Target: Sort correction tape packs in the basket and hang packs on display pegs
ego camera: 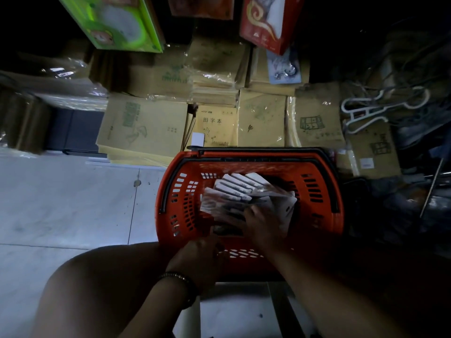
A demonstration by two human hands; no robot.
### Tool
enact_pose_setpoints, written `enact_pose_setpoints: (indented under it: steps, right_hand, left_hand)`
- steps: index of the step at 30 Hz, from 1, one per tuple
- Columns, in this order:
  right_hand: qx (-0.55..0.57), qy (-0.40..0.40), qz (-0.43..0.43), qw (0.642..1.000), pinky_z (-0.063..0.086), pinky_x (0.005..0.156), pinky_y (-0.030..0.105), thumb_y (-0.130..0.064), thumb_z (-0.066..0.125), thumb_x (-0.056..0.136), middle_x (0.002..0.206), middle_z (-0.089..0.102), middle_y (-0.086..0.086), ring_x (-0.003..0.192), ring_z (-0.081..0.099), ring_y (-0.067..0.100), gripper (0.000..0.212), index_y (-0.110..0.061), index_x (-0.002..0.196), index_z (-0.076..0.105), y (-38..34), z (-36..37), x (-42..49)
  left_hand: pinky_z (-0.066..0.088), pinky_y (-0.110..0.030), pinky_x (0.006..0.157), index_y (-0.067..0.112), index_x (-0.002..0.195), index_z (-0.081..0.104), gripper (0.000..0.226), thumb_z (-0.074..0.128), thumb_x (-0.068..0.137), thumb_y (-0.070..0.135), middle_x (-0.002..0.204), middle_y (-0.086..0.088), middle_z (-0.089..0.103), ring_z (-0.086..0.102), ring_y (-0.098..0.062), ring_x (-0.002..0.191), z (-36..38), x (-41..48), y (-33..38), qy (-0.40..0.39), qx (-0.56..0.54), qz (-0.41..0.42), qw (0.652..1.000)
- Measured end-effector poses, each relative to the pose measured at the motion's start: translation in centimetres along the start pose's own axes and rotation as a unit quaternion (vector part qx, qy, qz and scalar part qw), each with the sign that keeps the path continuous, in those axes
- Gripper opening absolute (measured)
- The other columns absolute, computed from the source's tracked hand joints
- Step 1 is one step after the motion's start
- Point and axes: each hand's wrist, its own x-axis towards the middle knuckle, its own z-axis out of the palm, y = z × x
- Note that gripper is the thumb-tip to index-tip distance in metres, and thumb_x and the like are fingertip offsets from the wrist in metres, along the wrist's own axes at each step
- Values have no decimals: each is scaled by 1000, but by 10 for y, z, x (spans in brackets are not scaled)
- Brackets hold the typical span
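Note:
An orange plastic basket [317, 191] with black handles stands on the floor in front of me. Inside it lies a fanned pile of white correction tape packs [234, 189]. My right hand [258, 223] lies over the near part of the pile, fingers spread and bent down onto the packs. My left hand [197, 254], with a dark bead bracelet at the wrist, is at the basket's near left rim, fingers curled; what they grip is in shadow. No display pegs are in view.
Stacks of yellow exercise books [217, 125] in plastic wrap lie just beyond the basket. A green box [117, 23] and a red box [266, 23] hang above. White hangers [380, 106] and cables clutter the right. Pale floor tiles [68, 196] spread left. My knee [102, 284] is at lower left.

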Motion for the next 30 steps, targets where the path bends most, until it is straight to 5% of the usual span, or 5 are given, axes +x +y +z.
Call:
enact_pose_setpoints:
  steps: [7,11,17,22,30]
  right_hand:
    - [166,91,48,981,42,84,35,-47,51,103,118,68,2,112,61,25,30,-22,115,62,-40,-88,-42]
    - [227,176,44,957,41,82,24,-31,64,102,119,68,0,111,61,20,19,-22,119,59,-67,-129,-71]
    - [323,226,-40,918,45,116,36,-17,64,92,152,56,-6,144,49,12,55,-23,146,57,-92,-162,-114]
    - [319,260,-106,905,43,115,36,-27,70,88,156,51,-7,150,42,12,21,-20,108,67,-80,-190,-143]
    - [281,295,-119,905,48,107,39,-21,75,84,137,51,-10,135,49,14,44,-27,125,60,-65,-245,-168]
  left_hand:
    - [57,-41,101,31,121,60,35,62,99,59,119,3,73,71,-20,110,-17,-11,20,34,-243,-64,967]
    - [54,-56,110,34,126,64,46,74,91,62,118,-2,79,76,-27,112,-25,-28,44,26,-493,-42,868]
    - [49,-54,115,18,148,56,61,76,92,35,135,-15,74,69,-33,130,-16,-61,82,95,-661,77,741]
    - [47,-60,117,15,136,69,47,75,96,40,130,-16,76,71,-34,126,-21,-83,99,183,-641,82,741]
    - [50,-65,111,13,139,64,45,64,99,35,131,-21,75,72,-44,121,-51,-118,114,147,-666,114,723]
